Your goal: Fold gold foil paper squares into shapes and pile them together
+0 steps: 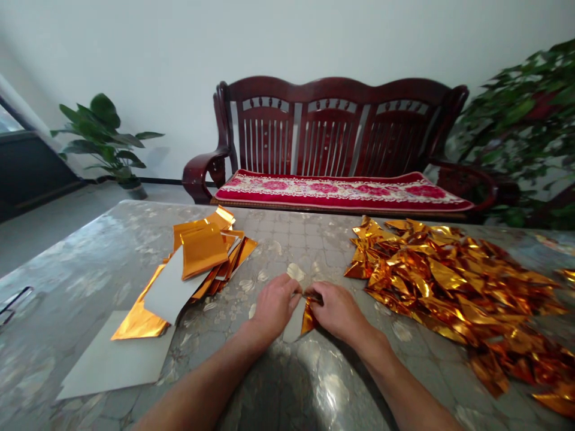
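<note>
Between my hands, low over the table, is a sheet of gold foil paper [308,318], partly folded, with its pale backing facing up on the left and gold showing on the right. My left hand [277,302] pinches its upper left edge. With fingers curled, my right hand [335,308] grips the upper right part. The fingertips of both hands nearly meet at the top and hide that portion of the fold. To the left lies a loose stack of gold foil sheets [204,251]. A large heap of folded gold foil pieces [449,281] spreads over the right side.
The table [305,233] has a patterned, glossy cover. Pale sheets [121,353] lie at its left front, near a dark thin-edged object [15,302]. Beyond the table stands a dark wooden bench [332,137] with a red floral cushion [336,190]. Potted plants [110,137] flank it.
</note>
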`<state>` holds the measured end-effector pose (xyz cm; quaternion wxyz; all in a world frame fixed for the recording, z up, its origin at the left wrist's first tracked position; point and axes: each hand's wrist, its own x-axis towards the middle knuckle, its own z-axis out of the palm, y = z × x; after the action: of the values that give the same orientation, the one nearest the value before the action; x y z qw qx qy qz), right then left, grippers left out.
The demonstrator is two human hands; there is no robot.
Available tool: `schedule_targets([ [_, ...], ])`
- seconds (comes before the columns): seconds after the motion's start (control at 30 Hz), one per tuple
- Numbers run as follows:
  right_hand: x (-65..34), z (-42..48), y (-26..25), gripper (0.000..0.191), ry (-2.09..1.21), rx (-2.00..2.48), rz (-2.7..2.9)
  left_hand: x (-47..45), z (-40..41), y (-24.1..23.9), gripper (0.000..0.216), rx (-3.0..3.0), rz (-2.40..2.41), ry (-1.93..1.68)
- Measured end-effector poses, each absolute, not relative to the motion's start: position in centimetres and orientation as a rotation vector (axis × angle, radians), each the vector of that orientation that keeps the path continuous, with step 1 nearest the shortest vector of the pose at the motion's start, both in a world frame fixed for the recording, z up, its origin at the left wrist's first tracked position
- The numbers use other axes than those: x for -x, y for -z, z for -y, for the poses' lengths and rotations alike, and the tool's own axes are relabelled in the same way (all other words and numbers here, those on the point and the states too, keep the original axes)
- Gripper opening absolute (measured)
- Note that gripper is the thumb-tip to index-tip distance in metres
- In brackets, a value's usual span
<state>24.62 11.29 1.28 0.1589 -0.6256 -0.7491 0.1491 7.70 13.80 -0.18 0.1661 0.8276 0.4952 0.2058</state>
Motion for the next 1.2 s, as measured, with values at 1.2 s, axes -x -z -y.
schedule_targets([
  [1.2, -23.8, -10.9, -0.3, 0.014, -0.122, 1.859, 2.086, -8.0, -14.9, -0.4, 0.013, -2.080, -1.684, -0.441],
])
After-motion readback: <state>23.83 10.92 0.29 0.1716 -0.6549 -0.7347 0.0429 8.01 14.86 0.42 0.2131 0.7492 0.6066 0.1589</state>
